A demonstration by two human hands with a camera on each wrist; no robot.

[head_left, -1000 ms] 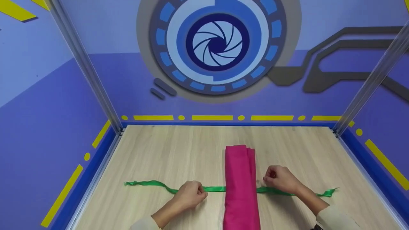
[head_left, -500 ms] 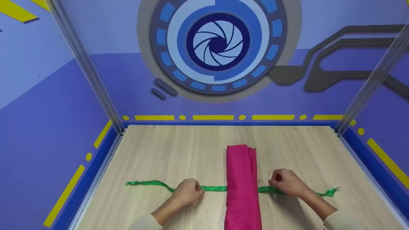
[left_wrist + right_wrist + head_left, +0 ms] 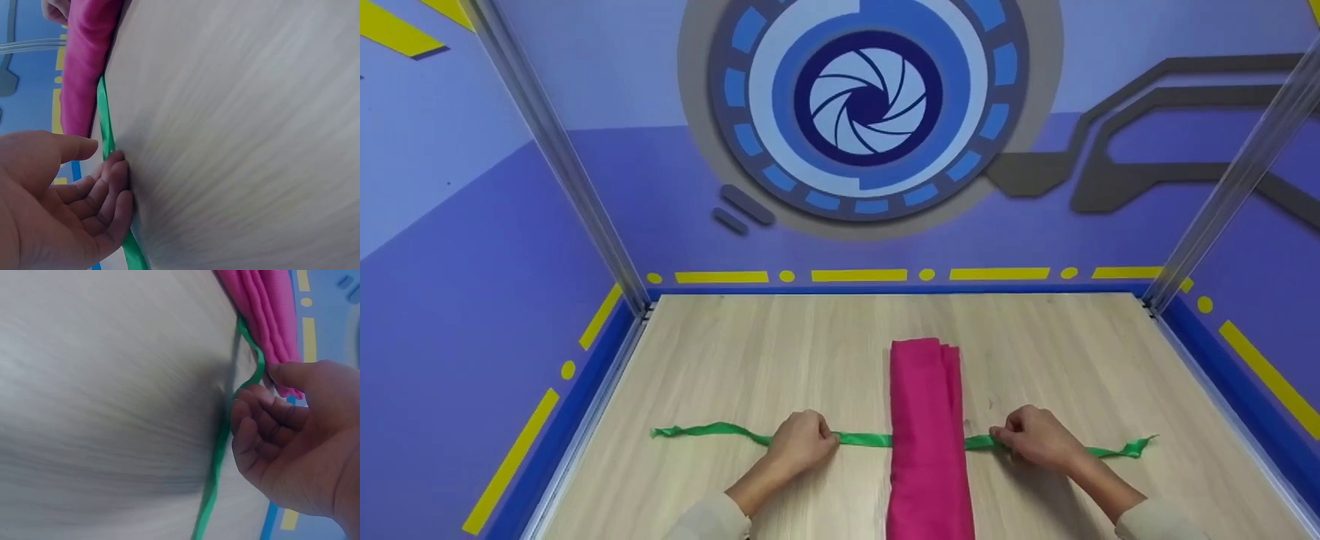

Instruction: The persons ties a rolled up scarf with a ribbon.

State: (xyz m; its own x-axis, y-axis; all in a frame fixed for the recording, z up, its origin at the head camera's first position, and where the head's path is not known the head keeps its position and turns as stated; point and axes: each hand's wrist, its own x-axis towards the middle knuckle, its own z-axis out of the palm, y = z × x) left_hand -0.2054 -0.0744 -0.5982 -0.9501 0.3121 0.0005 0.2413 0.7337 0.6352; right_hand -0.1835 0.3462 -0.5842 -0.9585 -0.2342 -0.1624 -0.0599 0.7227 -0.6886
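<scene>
A folded magenta cloth [image 3: 928,442] lies lengthwise on the table, and a green ribbon [image 3: 864,439] runs crosswise beneath it, out to both sides. My left hand [image 3: 802,442] is at the ribbon left of the cloth. In the left wrist view its loosely curled fingers [image 3: 115,174] touch the ribbon, with the thumb apart from them. My right hand [image 3: 1039,439] is at the ribbon on the other side. The right wrist view shows its bent fingers [image 3: 247,422] against the ribbon, with a gap to the thumb. The ribbon under the cloth is hidden.
The wooden table [image 3: 750,345] is enclosed by blue and purple printed panels [image 3: 630,187] at the back and sides. Metal posts [image 3: 577,180] stand at the back corners. The ribbon's loose ends reach toward both table sides.
My right hand has come down and nearer to the ribbon, after shifting slightly right. My left hand has moved slightly away from me along the table. The cloth stays in place.
</scene>
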